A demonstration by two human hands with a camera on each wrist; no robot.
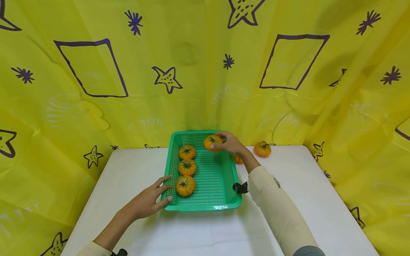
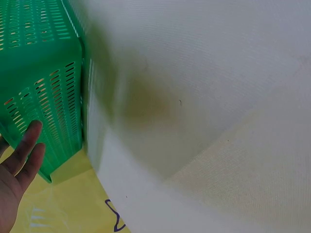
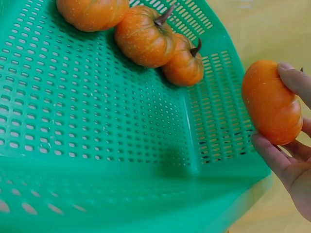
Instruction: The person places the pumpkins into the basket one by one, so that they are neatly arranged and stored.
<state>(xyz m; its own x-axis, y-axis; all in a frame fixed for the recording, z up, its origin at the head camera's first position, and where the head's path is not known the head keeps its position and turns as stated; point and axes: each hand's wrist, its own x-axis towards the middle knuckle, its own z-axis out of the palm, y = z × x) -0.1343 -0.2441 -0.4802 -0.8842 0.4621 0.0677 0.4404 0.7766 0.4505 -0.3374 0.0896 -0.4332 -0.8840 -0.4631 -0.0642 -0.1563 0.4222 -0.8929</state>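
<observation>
So the pumpkin (image 1: 210, 143) is in the right hand (image 1: 233, 144), pinched between the thumb and the other fingers from its right side, hanging over the far end of the basket (image 1: 205, 207), clear of the mesh floor. Can't tell how high, tbh. Skin looks smooth and a bit shiny, so my guess is firm, not squashy, fairly light for one hand, maybe a little slick. If it's real, a hard bump could bruise it, and the stem looks like the bit that snaps. I'd hold it like this, thumb and fingertips on opposite sides of the fat ribbed middle, and not lift by the stem. The left hand (image 1: 145, 202) has its fingers spread at the basket's left side, holding no pumpkin; whether it's actually steadying the basket I can't say for sure. Left of the right fingers there's a row of three (image 1: 187, 167) along the basket's left wall, stems sticking out, so those are easy to knock. The basket's right wall is just under the right wrist, and that rim looks like the main snag. Just past it, a half-hidden one (image 1: 238, 159) sits behind the forearm on the surface (image 1: 134, 170), and a loose one (image 1: 262, 149) is further right of the fingers, near the yellow curtain (image 1: 198, 106).
</observation>
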